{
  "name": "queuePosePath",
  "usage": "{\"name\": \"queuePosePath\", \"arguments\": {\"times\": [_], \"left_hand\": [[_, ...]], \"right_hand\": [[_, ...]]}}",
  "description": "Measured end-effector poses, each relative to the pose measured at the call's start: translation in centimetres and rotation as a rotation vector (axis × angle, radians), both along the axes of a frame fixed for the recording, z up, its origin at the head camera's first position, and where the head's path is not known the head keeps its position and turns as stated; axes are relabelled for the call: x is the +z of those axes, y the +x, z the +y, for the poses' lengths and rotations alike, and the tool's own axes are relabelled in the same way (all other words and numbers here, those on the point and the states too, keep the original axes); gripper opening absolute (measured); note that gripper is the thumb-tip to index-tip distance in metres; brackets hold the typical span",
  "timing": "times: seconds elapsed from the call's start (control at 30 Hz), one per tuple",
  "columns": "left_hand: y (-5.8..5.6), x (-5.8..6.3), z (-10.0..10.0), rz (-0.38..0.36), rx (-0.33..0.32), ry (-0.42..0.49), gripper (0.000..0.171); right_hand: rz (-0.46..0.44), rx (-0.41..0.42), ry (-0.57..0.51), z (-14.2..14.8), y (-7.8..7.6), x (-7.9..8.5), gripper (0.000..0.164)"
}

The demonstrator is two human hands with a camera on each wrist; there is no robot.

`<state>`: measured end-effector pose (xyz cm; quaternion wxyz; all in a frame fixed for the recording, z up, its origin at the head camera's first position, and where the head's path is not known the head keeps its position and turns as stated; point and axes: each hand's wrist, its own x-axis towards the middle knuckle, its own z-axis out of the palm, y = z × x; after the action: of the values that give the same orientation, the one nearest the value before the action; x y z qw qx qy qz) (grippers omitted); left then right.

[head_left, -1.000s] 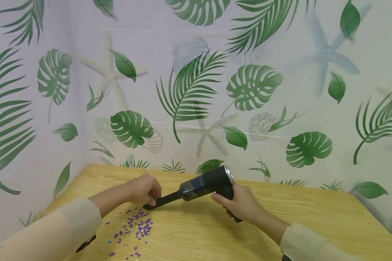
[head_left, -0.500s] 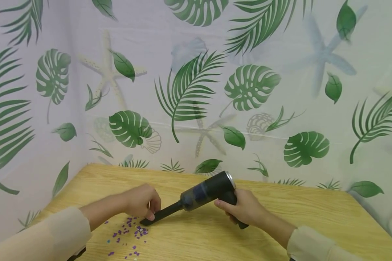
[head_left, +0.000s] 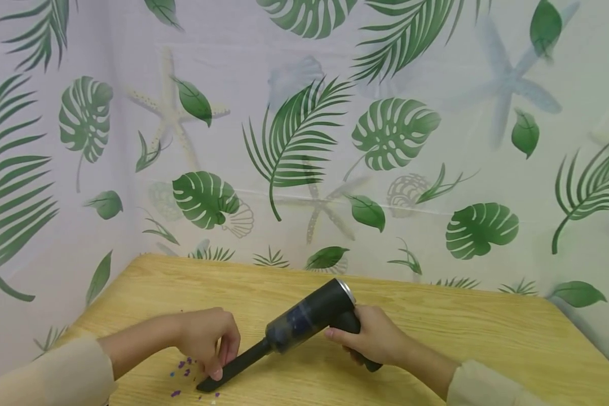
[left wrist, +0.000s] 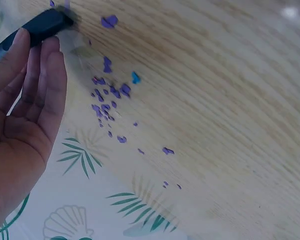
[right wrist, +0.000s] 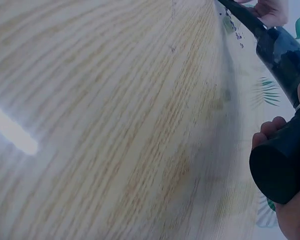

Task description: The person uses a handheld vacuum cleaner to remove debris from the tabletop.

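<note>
A black handheld vacuum cleaner point(head_left: 304, 318) with a see-through dust cup slants down to the left over the table. My right hand point(head_left: 378, 337) grips its handle, fingers wrapped around it, as the right wrist view also shows. Near the tip of its narrow nozzle point(head_left: 241, 363), my left hand point(head_left: 208, 341) pinches the nozzle between thumb and fingers. The nozzle's end is down at the tabletop. Small purple scraps point(left wrist: 105, 107) lie scattered beside it, with one blue scrap point(left wrist: 135, 77) among them. In the head view, my left hand and forearm hide part of the scraps.
The wood-grain table point(head_left: 436, 332) reaches back to a pale curtain point(head_left: 411, 186) printed with green leaves, starfish and shells. The curtain also hangs along the left side. A light glare point(right wrist: 12, 130) shows on the tabletop in the right wrist view.
Both hands have brought the nozzle tip toward me and a little left, across the scraps. Fewer purple scraps show on the table near the nozzle than before.
</note>
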<state>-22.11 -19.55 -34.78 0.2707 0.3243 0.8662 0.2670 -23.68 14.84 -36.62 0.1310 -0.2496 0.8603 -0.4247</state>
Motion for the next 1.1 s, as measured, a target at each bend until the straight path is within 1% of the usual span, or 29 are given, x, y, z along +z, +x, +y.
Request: {"name": "queuePosePath", "arguments": {"times": [0.1, 0.13, 0.17, 0.2, 0.27, 0.37, 0.4, 0.53, 0.6, 0.7, 0.87, 0.93, 1.0, 1.03, 1.1], "left_hand": [[0.7, 0.2, 0.3, -0.118, 0.012, 0.013, 0.019], [0.8, 0.2, 0.5, -0.141, 0.006, 0.017, 0.019], [0.9, 0.2, 0.6, -0.138, -0.005, 0.014, 0.019], [0.9, 0.3, 0.7, -0.108, -0.023, 0.007, 0.018], [0.6, 0.3, 0.9, -0.025, -0.047, 0.001, 0.017], [-0.2, 0.4, 1.0, 0.12, -0.042, 0.004, 0.016], [-0.5, 0.4, 1.0, 0.14, -0.032, 0.017, 0.015], [-1.3, 0.2, 1.3, 0.191, -0.005, 0.051, 0.013], [-1.4, -0.1, 1.6, 0.212, -0.01, 0.051, 0.012], [-1.6, -0.2, 2.0, 0.225, -0.012, 0.04, 0.013], [-1.4, -0.2, 2.2, 0.172, -0.047, 0.031, 0.015], [-1.4, -0.1, 2.0, 0.182, -0.07, 0.02, 0.016], [-1.6, -0.1, 2.0, 0.233, -0.073, -0.004, 0.016], [-1.7, -0.1, 1.9, 0.266, -0.055, -0.023, 0.016], [-2.3, -0.4, 1.9, 0.367, -0.043, -0.052, 0.015]], "right_hand": [[0.007, 0.025, 0.005, 0.1, 0.2, 0.1, 0.033], [0.002, 0.025, 0.004, 0.2, 0.3, 0.1, 0.033], [0.003, 0.027, 0.001, 0.3, 0.3, 0.2, 0.033], [0.005, 0.023, -0.001, 0.4, 0.4, 0.2, 0.033], [0.008, 0.004, -0.013, 0.7, 0.4, 0.4, 0.034], [0.022, -0.04, -0.035, 1.2, 0.3, 0.5, 0.036], [0.023, -0.057, -0.04, 1.3, 0.2, 0.6, 0.037], [0.018, -0.109, -0.038, 2.0, 0.2, 0.6, 0.039], [0.011, -0.127, -0.031, 2.4, 0.3, 0.7, 0.039], [0.01, -0.137, -0.018, 2.7, 0.2, 0.9, 0.04], [-0.015, -0.101, -0.019, 2.9, 0.2, 0.8, 0.039], [-0.029, -0.098, -0.033, 2.7, 0.3, 0.5, 0.038], [-0.047, -0.121, -0.052, 2.4, 0.4, 0.2, 0.038], [-0.07, -0.14, -0.066, 2.2, 0.4, 0.1, 0.039], [-0.113, -0.201, -0.088, 1.7, 0.7, -0.2, 0.04]]}}
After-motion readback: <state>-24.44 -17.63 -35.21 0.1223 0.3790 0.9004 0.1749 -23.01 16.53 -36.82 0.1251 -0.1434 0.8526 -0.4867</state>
